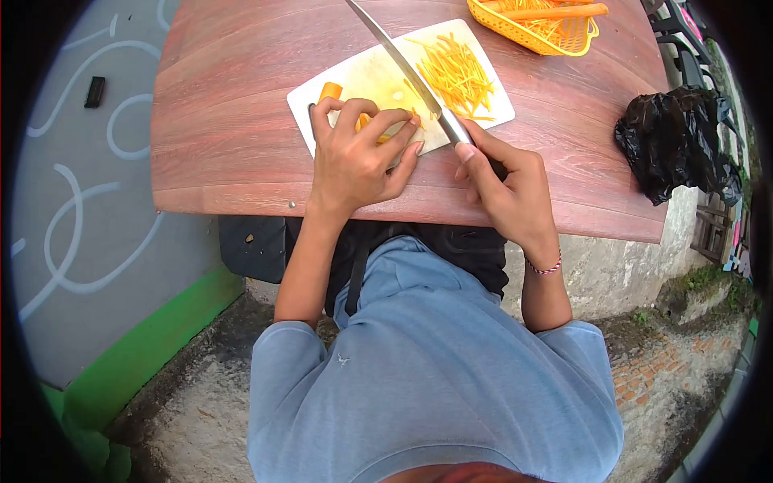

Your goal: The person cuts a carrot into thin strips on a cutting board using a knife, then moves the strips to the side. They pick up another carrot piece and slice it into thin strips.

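Note:
My right hand point(503, 181) is wrapped round the handle of a long knife point(398, 56), whose blade points up and left over a white cutting board point(302, 101). My left hand point(362, 153) rests with bent, spread fingers over orange carrot pieces near the board's left front edge. One thick carrot piece point(330, 92) shows beyond its knuckles. Part of the carrot under the fingers is hidden, so its contact with them is unclear. To the right of the blade lies a pile of thin carrot strips point(455, 76).
A yellow basket point(555, 40) with carrot strips and a whole carrot stands at the back of the wooden table point(233, 105). A black plastic bag point(672, 137) hangs over the right edge. Black bags sit below the front edge.

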`<state>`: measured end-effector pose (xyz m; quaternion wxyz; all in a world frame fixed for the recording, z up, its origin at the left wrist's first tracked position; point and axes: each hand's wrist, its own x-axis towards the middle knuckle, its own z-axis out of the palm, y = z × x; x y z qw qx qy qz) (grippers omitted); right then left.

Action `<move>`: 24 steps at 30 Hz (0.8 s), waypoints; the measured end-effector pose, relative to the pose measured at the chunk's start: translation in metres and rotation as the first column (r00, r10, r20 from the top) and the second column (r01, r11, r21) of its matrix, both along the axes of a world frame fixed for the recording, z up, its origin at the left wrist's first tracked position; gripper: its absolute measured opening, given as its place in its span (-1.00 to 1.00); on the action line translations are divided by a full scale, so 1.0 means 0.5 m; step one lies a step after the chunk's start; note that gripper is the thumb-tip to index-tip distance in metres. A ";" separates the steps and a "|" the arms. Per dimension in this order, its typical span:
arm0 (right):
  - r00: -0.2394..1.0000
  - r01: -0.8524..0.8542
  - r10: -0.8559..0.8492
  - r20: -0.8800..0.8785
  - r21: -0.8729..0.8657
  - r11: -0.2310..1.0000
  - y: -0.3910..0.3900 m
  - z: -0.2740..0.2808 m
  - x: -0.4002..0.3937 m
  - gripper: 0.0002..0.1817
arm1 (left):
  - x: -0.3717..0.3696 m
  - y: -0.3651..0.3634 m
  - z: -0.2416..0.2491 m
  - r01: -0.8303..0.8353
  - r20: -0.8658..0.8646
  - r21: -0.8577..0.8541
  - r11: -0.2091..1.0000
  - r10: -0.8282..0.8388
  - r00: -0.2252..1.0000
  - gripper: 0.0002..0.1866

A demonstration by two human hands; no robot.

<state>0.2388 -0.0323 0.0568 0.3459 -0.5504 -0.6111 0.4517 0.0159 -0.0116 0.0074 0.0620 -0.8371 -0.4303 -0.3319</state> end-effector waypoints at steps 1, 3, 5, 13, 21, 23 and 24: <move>1.000 -0.016 0.016 0.004 -0.036 0.999 -0.006 -0.001 0.001 -0.60 | -0.001 -0.002 0.002 -0.033 0.007 0.019 0.999 0.033 0.999 -0.82; 1.000 -0.021 0.021 0.000 -0.066 0.998 -0.017 -0.005 0.001 -0.60 | -0.004 -0.004 0.002 -0.053 0.007 0.043 0.998 0.053 0.999 -0.82; 0.996 -0.085 0.084 -0.022 -0.038 0.996 -0.027 -0.012 -0.005 -0.60 | -0.008 -0.006 -0.002 -0.148 0.113 0.064 0.987 0.140 0.984 -0.81; 1.000 -0.018 0.017 -0.022 -0.037 0.999 -0.007 -0.010 0.004 -0.58 | -0.016 -0.003 0.040 -0.140 0.184 0.010 0.990 0.136 0.973 -0.79; 0.972 -0.115 0.016 0.236 0.415 0.902 0.008 0.005 0.038 -0.58 | 0.010 0.000 0.127 0.017 -0.178 -0.056 0.998 -0.027 0.984 -0.66; 0.951 -0.160 0.033 0.307 0.401 0.902 0.001 0.015 0.045 -0.57 | 0.014 0.009 0.121 0.036 -0.193 -0.074 0.997 -0.049 0.980 -0.64; 0.940 -0.195 0.043 0.338 0.429 0.882 -0.001 0.013 0.049 -0.58 | 0.017 0.012 0.122 0.037 -0.225 -0.097 0.995 -0.059 0.973 -0.63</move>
